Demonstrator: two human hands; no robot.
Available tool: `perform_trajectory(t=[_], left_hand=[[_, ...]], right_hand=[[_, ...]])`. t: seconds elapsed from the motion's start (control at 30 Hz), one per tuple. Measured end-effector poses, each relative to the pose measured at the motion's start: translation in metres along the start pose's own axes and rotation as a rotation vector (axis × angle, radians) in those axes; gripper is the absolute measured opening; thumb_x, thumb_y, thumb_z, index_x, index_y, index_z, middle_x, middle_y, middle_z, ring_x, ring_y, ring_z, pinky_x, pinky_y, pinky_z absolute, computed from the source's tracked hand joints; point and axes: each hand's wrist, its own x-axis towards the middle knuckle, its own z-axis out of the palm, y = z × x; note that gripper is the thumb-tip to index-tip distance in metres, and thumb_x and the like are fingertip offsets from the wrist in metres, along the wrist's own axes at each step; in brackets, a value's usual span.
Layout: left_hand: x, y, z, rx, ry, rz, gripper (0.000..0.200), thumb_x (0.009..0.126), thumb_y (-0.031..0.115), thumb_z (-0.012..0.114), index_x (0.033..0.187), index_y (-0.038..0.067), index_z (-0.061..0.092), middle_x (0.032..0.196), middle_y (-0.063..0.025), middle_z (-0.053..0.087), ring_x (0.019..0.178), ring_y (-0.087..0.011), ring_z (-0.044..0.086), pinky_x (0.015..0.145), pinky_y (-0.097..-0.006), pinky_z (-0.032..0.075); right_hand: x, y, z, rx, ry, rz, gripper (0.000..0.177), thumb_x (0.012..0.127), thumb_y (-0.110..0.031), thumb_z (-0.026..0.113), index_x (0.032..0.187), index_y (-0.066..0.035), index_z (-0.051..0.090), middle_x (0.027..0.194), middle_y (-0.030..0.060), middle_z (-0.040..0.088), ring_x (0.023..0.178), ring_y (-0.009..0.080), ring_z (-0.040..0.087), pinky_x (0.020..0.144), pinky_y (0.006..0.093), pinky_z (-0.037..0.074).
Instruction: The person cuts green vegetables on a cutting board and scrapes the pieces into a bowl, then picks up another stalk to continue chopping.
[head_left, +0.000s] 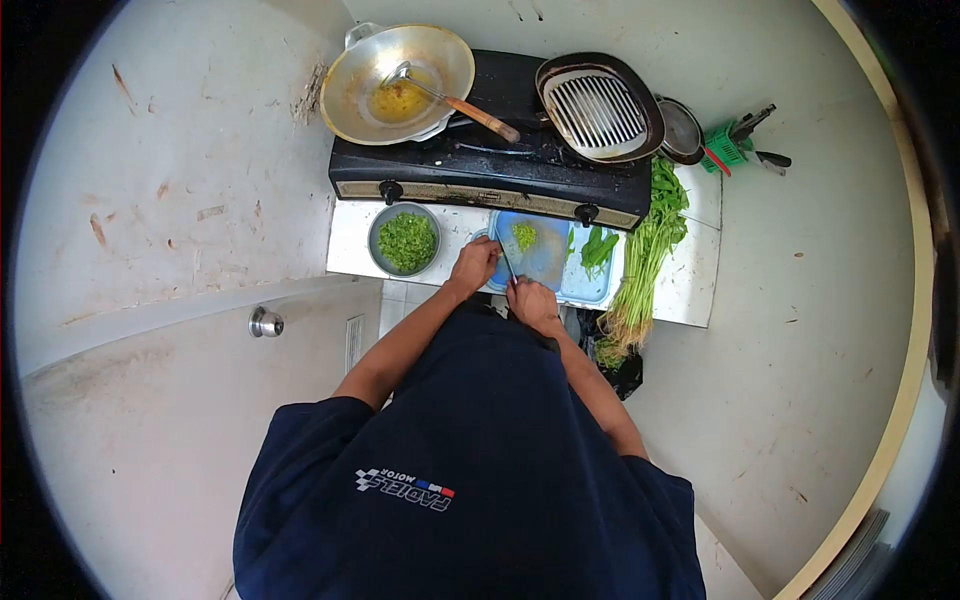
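My right hand (533,304) is closed round the handle of a knife (507,262), whose blade points up and left over a blue cutting board (545,262). At the board's left edge, my left hand (476,263) has its fingers bent together near the blade tip; what they hold, if anything, is too small to make out. A small heap of chopped greens (523,236) lies on the board. Whole leaves (598,250) rest right of it on a light blue tray (588,290). To the left stands a grey bowl (375,252) full of chopped greens (406,241).
A black stove (490,165) behind the board carries a wok (345,95) with a ladle (470,112) and a grill pan (600,110). Long-stemmed greens (650,250) hang over the counter's right front edge. A green basket (727,145) of utensils is at the back right.
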Motion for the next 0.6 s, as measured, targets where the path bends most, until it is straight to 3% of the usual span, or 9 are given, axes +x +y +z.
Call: perform_trajectory(t=[0.6], left_hand=[[-0.004, -0.002, 0.004, 0.01, 0.04, -0.019, 0.01, 0.082, -0.001, 0.067, 0.091, 0.001, 0.071, 0.088, -0.0191, 0.067, 0.082, -0.0393, 0.068, 0.074, -0.0456, 0.055]], right_hand=[[0.008, -0.009, -0.007, -0.013, -0.033, 0.049, 0.04, 0.1, -0.035, 0.055, 0.095, 0.002, 0.069, 0.089, 0.0265, 0.072, 0.083, 0.0434, 0.073, 0.078, 0.0511, 0.058]])
